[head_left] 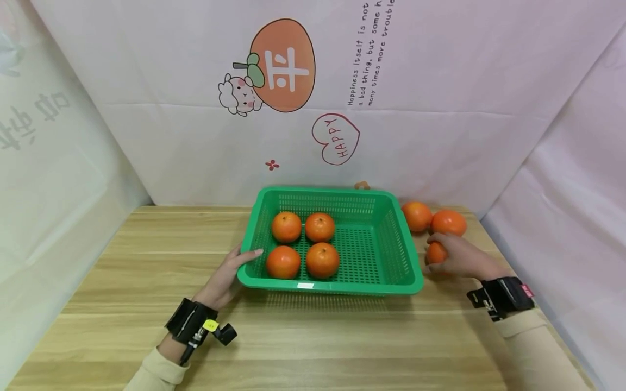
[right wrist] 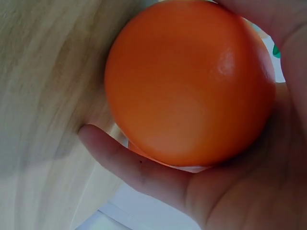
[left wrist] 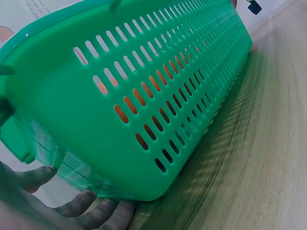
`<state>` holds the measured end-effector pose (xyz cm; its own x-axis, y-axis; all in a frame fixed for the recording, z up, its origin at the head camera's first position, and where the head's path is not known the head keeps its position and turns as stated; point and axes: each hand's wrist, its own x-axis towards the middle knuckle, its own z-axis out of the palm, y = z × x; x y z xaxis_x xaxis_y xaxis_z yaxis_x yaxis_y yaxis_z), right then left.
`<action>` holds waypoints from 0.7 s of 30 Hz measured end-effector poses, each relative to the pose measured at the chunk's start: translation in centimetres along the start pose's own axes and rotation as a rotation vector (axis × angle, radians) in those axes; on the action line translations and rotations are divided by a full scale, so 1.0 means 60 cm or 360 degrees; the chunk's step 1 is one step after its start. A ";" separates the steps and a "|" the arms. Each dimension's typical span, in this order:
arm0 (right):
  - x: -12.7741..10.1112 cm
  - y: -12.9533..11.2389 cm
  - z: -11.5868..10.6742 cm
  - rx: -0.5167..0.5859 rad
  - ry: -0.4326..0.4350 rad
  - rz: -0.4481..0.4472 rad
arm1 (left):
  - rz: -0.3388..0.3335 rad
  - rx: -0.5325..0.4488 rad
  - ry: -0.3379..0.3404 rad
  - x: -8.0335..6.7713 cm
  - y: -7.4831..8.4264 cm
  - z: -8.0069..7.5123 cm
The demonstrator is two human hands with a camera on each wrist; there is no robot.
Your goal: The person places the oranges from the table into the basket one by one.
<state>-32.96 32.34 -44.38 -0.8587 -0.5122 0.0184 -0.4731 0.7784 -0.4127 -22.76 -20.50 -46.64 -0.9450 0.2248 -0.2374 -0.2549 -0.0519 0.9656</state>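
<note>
On my head feed, the right hand (head_left: 459,258) is clamped round an orange fruit (head_left: 437,253), just outside the right end of the green basket (head_left: 362,288); the right wrist camera gives me its smooth, round side filling the grip, with the fingers and thumb curved about it. I can't tell from here whether that fruit touches the worktop (head_left: 342,347) or is clear of it. The left hand (head_left: 225,277) holds the basket at its left end: I see the thumb over the rim, and from the left wrist camera the fingertips against the outer wall. Inside, gathered towards the left, I count four more: the back-left fruit (head_left: 286,227), the back-right fruit (head_left: 320,227), the front-left fruit (head_left: 283,263) and the front-right fruit (head_left: 322,260). Beyond the right hand, near the back edge of the worktop, I have two others side by side, the nearer-to-basket fruit (head_left: 417,216) and the outer fruit (head_left: 449,222). A white label (head_left: 305,285) sits on the basket's front rim. Both wrists carry black straps (head_left: 508,295) below pale sleeves (head_left: 543,347), and a printed cloth (head_left: 195,157) hangs behind the worktop.
</note>
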 end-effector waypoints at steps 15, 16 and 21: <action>-0.008 -0.004 0.002 0.0014 -0.0004 0.0176 | 0.0000 0.0029 0.0009 -0.002 0.002 0.001; -0.008 -0.004 0.002 0.0018 -0.0010 0.0179 | 0.0002 0.0036 0.0006 -0.002 0.002 0.001; -0.006 -0.006 0.002 0.0030 -0.0011 0.0183 | 0.0003 0.0030 0.0009 -0.003 0.002 0.001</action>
<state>-32.49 32.20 -44.34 -0.9057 -0.4224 -0.0361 -0.3678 0.8252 -0.4287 -22.64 -20.49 -46.46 -0.9466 0.2191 -0.2364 -0.2496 -0.0340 0.9678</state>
